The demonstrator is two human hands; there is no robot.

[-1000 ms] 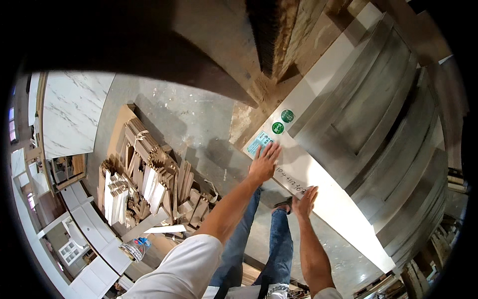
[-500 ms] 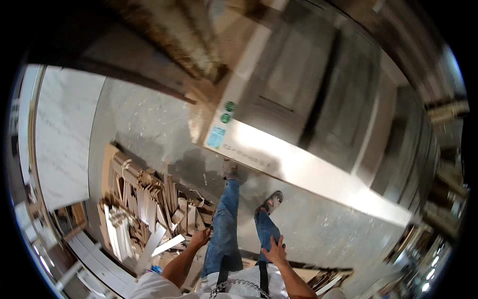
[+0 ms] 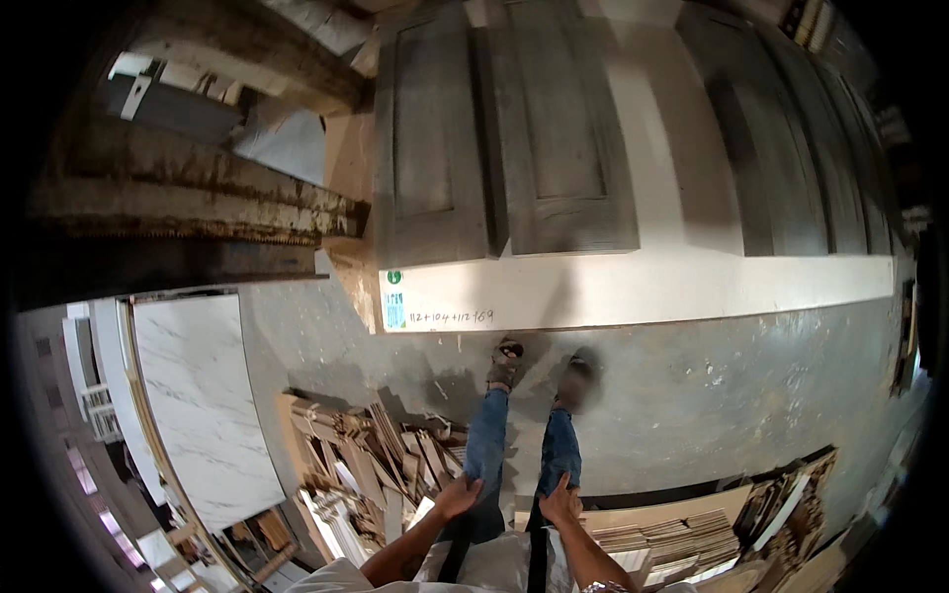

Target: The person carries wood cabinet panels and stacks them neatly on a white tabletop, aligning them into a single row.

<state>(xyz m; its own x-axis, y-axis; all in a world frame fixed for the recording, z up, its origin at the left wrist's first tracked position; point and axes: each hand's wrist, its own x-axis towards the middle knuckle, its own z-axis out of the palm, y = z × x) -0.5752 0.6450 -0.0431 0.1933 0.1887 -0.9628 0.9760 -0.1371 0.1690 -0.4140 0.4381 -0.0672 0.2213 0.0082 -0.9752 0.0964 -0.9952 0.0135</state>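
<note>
My left hand (image 3: 458,495) hangs beside my left thigh, with its fingers loosely bent and nothing seen in it. My right hand (image 3: 561,503) is at the front of my right thigh, fingers partly apart, against the jeans (image 3: 560,450); nothing shows in it. Ahead of my feet lies a large white board (image 3: 652,289) with handwriting and small labels at its left corner. Grey panelled cabinet doors rest on it, among them a left door (image 3: 427,148) and one beside it (image 3: 559,138). More grey doors (image 3: 781,148) lie farther right.
Rusty beams (image 3: 188,198) jut in from the left, close to the board's corner. A marble-patterned panel (image 3: 203,395) stands at the left. Heaped wood strips (image 3: 381,460) are near my left leg; stacked strips (image 3: 682,542) lie behind my right side. Concrete floor (image 3: 692,395) runs along the board.
My view has turned right, so the board now lies straight across ahead. My feet have stepped along beside it. My right hand's fingers were spread on the thigh and are now more bent.
</note>
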